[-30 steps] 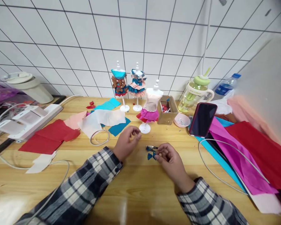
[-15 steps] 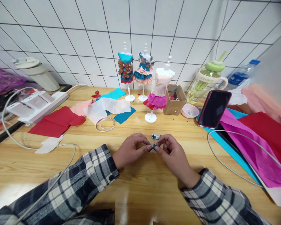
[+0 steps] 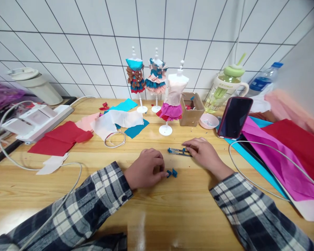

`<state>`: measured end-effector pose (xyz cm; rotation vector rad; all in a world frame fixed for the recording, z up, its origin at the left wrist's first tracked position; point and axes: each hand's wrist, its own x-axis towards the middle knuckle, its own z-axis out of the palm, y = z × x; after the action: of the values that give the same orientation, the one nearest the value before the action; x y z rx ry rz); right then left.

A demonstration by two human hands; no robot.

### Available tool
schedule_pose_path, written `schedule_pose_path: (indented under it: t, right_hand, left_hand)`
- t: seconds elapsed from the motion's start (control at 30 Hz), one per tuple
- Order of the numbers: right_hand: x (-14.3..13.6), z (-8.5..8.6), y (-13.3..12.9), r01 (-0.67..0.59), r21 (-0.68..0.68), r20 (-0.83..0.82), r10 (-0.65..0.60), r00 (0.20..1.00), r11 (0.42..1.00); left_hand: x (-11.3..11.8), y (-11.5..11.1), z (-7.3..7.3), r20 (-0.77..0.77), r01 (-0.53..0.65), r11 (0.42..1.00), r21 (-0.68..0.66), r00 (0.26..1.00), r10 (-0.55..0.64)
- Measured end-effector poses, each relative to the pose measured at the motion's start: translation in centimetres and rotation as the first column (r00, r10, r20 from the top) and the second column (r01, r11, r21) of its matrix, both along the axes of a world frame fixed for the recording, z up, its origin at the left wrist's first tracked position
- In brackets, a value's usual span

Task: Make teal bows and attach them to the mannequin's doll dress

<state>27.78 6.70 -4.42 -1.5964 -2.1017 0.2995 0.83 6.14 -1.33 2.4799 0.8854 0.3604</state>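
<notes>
Near the middle of the wooden table, my left hand (image 3: 148, 169) is closed, thumb and fingertips pinching the edge of a small dark blue bow-like piece (image 3: 174, 173) that rests on the wood. To the right and a bit farther away, my right hand (image 3: 206, 155) has thumb and fingers around the right end of a pair of thread snips (image 3: 177, 151). The snips lie flat, with small blue bits on them. Behind stands a mini dress form (image 3: 178, 89) with a pale top and a magenta and red ruffled skirt.
Two more dressed forms (image 3: 135, 75) stand by the tiled wall, near a small cardboard box (image 3: 192, 118) and a pink bowl (image 3: 208, 122). A phone (image 3: 235, 116) leans at right beside coloured sheets (image 3: 290, 146). Red sheets (image 3: 60, 137), a coiled wire (image 3: 115, 139) and a power strip (image 3: 45, 123) lie left.
My right hand has let go of the blue piece and moved right and away to the snips, now more exposed. My left hand has lowered slightly toward the table, still at the blue piece.
</notes>
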Motion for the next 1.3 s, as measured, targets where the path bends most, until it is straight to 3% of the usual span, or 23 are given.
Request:
schedule_pose_path:
  t: [0.13,0.27,0.43,0.67,0.9,1.1,1.3]
  right_hand:
    - [-0.3,-0.2,0.0,-0.025,-0.061,0.014,0.026,1.0,0.998]
    - [-0.4,0.2,-0.3,0.005,-0.095,0.009,-0.004,1.0,0.995]
    - [-2.1,1.5,-1.6,0.126,0.044,-0.101,-0.121,0.988,0.991]
    - [-7.2,2.6,-4.5,-0.029,0.012,-0.275,0.031,0.961,1.0]
    - [-6.9,2.4,-4.4,0.003,-0.01,-0.286,-0.005,0.958,1.0]
    - [-6.4,2.5,-4.3,0.004,-0.017,-0.281,-0.008,0.96,1.0]
    - [-6.1,2.5,-4.2,0.016,-0.037,-0.294,-0.027,0.955,0.999]
  left_hand:
    - [0.0,0.2,0.0,-0.03,-0.045,0.999,0.02,0.999,0.045]
    - [-0.2,0.7,-0.3,0.062,-0.093,0.995,0.018,0.994,0.092]
    - [0.1,0.8,-0.4,0.229,-0.146,0.989,0.007,0.963,0.14]
    - [1.2,-0.3,-0.4,0.252,-0.208,0.978,0.024,0.948,0.195]
    - [0.9,-0.1,-0.5,0.234,-0.219,0.975,0.04,0.951,0.204]
    - [0.7,0.1,-0.3,0.283,-0.146,0.989,-0.019,0.948,0.146]
    - [0.4,0.6,-0.1,0.376,-0.052,0.986,-0.16,0.92,0.11]
